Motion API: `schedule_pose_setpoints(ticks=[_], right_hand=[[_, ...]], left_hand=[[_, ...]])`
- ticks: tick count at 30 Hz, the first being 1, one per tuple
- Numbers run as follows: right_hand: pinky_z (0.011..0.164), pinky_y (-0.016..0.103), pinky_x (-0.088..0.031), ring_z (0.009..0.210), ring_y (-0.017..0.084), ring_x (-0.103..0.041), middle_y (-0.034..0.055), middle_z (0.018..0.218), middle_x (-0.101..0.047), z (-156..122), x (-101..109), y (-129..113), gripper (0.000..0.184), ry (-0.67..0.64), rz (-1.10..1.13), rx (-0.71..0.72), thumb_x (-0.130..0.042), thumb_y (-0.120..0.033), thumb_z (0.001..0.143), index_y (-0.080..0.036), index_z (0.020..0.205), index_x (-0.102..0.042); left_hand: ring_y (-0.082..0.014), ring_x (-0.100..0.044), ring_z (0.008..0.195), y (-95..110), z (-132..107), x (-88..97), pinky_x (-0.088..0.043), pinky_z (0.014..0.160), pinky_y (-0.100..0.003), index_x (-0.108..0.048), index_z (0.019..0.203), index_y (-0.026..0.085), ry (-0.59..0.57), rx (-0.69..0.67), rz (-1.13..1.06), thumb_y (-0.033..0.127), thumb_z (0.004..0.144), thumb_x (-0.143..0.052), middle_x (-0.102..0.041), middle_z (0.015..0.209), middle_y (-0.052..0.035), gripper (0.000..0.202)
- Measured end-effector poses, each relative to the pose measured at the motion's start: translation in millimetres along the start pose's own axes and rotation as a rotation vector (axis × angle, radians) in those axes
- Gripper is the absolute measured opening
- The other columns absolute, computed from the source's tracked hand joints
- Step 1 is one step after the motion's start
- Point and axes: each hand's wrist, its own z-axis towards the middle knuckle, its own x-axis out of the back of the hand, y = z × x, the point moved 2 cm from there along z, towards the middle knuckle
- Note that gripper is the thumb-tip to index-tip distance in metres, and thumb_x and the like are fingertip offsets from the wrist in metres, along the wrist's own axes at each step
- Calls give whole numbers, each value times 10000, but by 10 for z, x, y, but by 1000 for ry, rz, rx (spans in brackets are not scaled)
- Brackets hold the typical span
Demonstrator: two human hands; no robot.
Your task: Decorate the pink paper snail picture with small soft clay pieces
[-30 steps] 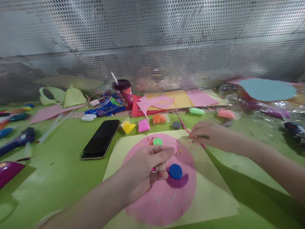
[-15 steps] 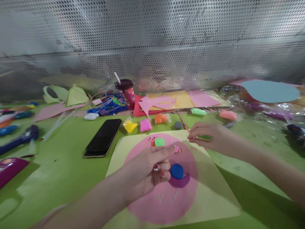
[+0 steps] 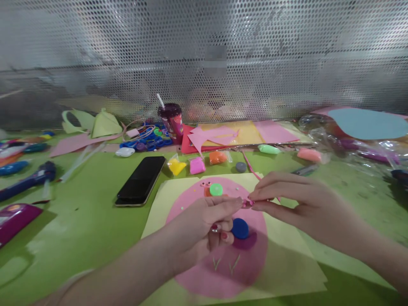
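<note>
My left hand (image 3: 204, 225) is closed in a pinch on a small pink piece (image 3: 247, 203), perhaps modelling clay. From the other side my right hand (image 3: 293, 197) meets it, with thumb and forefinger pinched at the same piece; the fingertips hide much of it. Under both hands is a pink paper circle (image 3: 219, 272) on a pale yellow sheet (image 3: 293, 272). On the circle sit a blue disc (image 3: 240, 228) above a purple shape (image 3: 250, 242), a green disc (image 3: 216, 189) beside an orange shape with two eyes, and two pale V-shaped marks.
Left of the sheet lies a black phone (image 3: 142, 180). Behind it are yellow (image 3: 176, 166), pink (image 3: 197, 165) and orange (image 3: 218, 157) clay packets, and a lidded cup (image 3: 172, 123) with a straw. A glue gun (image 3: 32, 180) lies far left. A perforated metal panel (image 3: 210, 63) stands behind.
My right hand has moved left and toward me, from the sheet's far right edge to the pink piece at my left fingertips. The left hand keeps its pinch.
</note>
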Motion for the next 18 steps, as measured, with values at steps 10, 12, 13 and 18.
schedule_pose_setpoints(ticks=[10,12,13,18], right_hand=[[620,205,-553,718,116,-662,23,821,-689,-8,-10,10,140,-19,-42,53,-555,-179,877,-214,832,-683],[619,207,-554,722,118,-663,23,828,-690,-11,-15,17,144,-20,-48,58,-549,-181,881,-217,844,-684],[620,209,-555,725,119,-664,23,833,-690,-12,-18,20,146,-23,-54,57,-546,-181,883,-220,851,-683],[629,194,-549,723,112,-661,27,835,-684,-10,-25,23,134,-18,-71,87,-555,-159,874,-207,857,-679]], left_hand=[[-38,-238,475,-13,-8,16,-280,445,-136,-635,702,125,-43,-16,39,230,741,-748,-349,533,74,159],[-40,-226,475,-9,-10,17,-279,446,-139,-634,694,126,-31,-12,40,227,747,-741,-339,529,75,157],[-41,-222,474,-8,-10,15,-278,445,-140,-634,690,126,-28,-9,39,229,752,-737,-334,525,76,158],[-41,-227,479,-4,-2,10,-271,438,-132,-647,693,124,-38,-12,35,227,754,-737,-345,535,70,150]])
